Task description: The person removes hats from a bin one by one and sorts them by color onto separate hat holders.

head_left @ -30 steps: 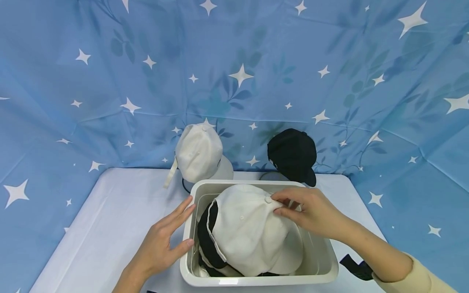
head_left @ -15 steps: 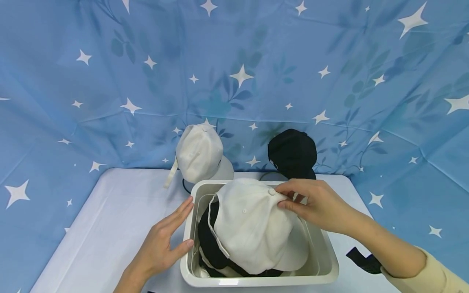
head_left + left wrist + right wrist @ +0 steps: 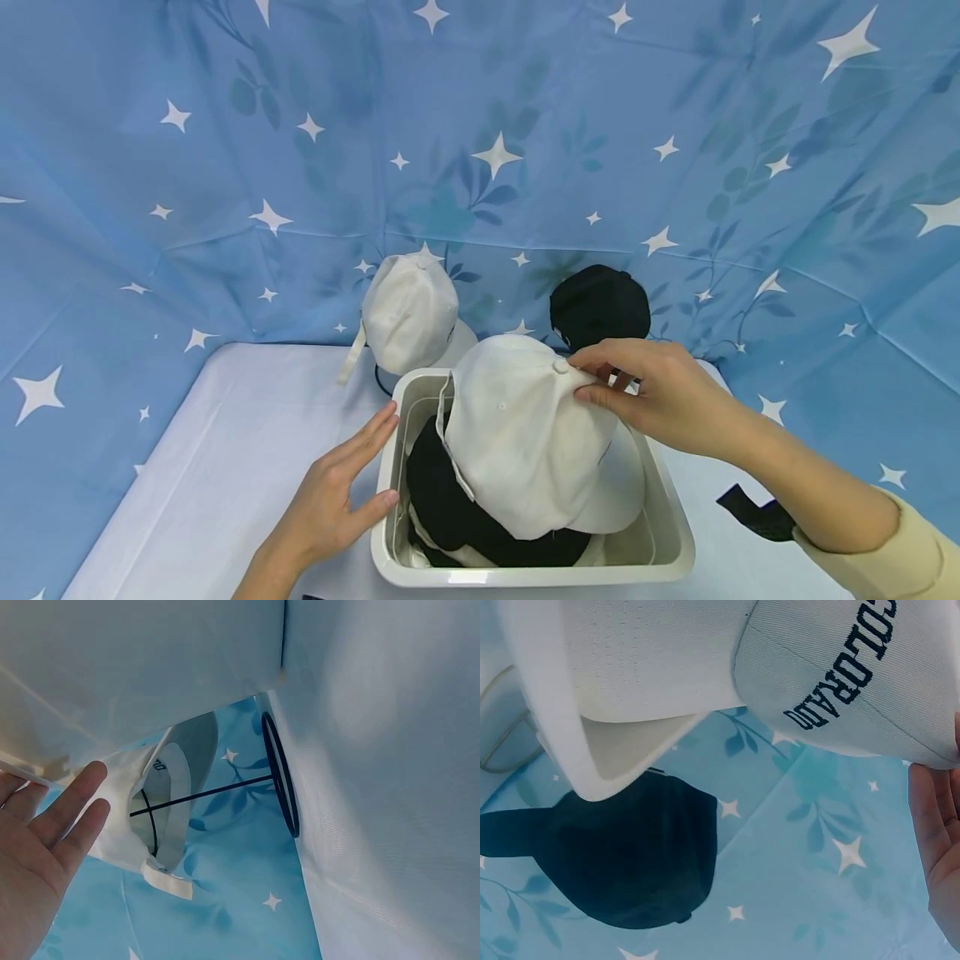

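Note:
My right hand (image 3: 660,400) pinches a white baseball cap (image 3: 525,450) beside its top button. The cap hangs tilted over the bin, brim towards the right, and dark COLORADO lettering marks its front panel (image 3: 855,682) in the right wrist view. Below it, a black cap (image 3: 435,483) and other light and dark caps lie partly hidden in the off-white plastic bin (image 3: 684,542). With fingers spread and nearly straight, my left hand (image 3: 330,492) touches the bin's left rim. The left wrist view shows that hand (image 3: 37,870) against the bin's outer side.
Behind the bin, another white cap (image 3: 408,317) hangs on a black wire stand (image 3: 279,776). A black cap (image 3: 600,304) is at the back right. A black strap (image 3: 757,512) lies near my right forearm. Star-patterned blue cloth (image 3: 480,108) backs the white table (image 3: 217,433).
My right hand has risen and shifted slightly right, lifting the white cap partly out of the bin. More of the black cap beneath now shows. The left hand has stayed in place.

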A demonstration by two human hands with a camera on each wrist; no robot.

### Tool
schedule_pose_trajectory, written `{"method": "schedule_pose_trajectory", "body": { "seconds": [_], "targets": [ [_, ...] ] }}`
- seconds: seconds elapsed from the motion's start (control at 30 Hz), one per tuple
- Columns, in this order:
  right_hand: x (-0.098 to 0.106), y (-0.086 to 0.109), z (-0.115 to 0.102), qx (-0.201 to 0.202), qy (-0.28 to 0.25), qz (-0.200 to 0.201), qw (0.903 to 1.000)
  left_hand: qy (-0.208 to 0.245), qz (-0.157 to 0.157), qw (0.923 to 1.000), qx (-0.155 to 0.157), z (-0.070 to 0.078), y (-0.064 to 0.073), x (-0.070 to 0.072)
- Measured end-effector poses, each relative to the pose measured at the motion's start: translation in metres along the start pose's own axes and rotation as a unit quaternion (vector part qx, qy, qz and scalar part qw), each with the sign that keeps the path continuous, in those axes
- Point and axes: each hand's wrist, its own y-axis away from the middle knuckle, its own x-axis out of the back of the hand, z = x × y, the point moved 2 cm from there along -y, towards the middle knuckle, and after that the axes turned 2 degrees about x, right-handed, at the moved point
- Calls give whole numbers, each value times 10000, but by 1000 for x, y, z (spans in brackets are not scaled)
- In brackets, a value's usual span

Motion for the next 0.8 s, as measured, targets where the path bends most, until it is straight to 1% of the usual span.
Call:
{"method": "schedule_pose_trajectory", "body": {
  "seconds": [0.2, 0.5, 0.67, 0.8],
  "targets": [
    [5, -7, 0, 73, 76, 48, 9999, -1, 18, 10000, -3, 0, 0, 0],
    [12, -20, 0, 62, 159, 161, 9997, 74, -26, 9999, 63, 0, -1, 0],
    [13, -29, 2, 127, 212, 238, 9994, 52, -53, 9999, 128, -1, 0, 0],
    [13, -35, 5, 151, 224, 300, 9992, 47, -57, 9999, 115, -2, 0, 0]
  ]
}}
